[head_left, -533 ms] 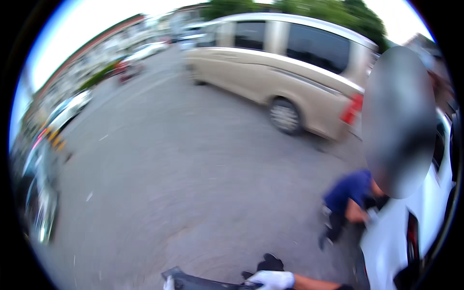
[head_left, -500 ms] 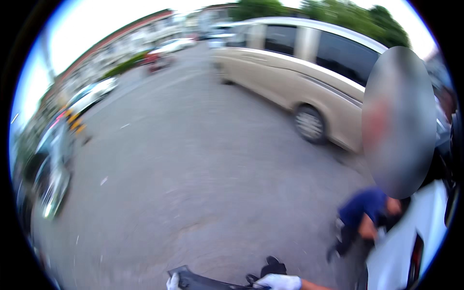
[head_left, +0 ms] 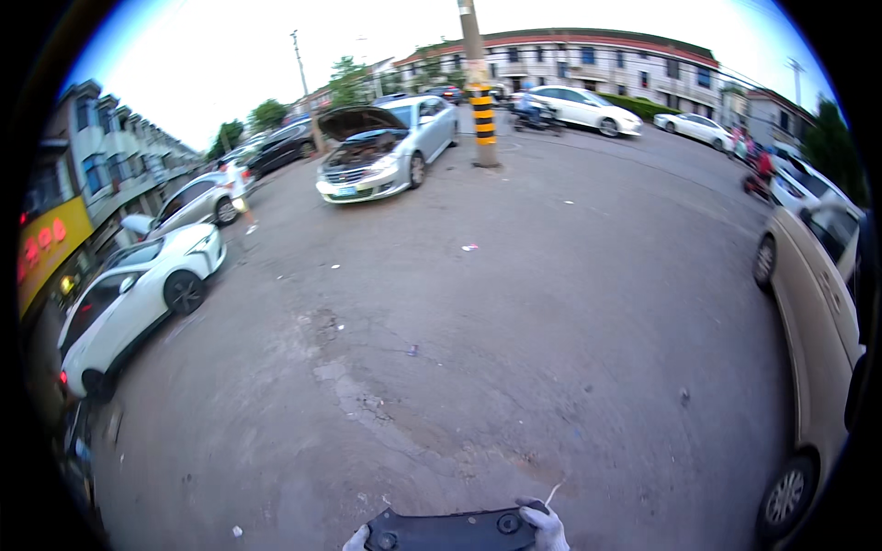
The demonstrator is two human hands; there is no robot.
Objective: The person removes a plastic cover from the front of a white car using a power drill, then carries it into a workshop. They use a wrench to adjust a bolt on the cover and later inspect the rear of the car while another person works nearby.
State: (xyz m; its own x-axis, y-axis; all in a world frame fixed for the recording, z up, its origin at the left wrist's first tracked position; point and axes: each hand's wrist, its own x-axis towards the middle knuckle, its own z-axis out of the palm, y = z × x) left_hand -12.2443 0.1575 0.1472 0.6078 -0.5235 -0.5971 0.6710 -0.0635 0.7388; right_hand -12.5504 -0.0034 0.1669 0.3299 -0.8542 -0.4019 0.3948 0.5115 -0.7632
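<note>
A black plastic panel with round fittings near its ends is held level at the lower edge of the picture. My left hand, in a white glove, grips the panel's left end; only a small part of the hand shows. At the other end my right hand, also gloved in white, is closed on the corner with its thumb over the top. A thin white strip sticks up beside that hand. The panel's near side is cut off by the frame.
Paved ground, cracked and littered, stretches ahead. A silver car with its hood raised stands near a striped pole. At left is a white car, with a person beyond it. A beige van is at right.
My view has swung left: the beige van moved from the middle to the right edge, and the crouching person in blue left the picture. Both hands still hold the panel.
</note>
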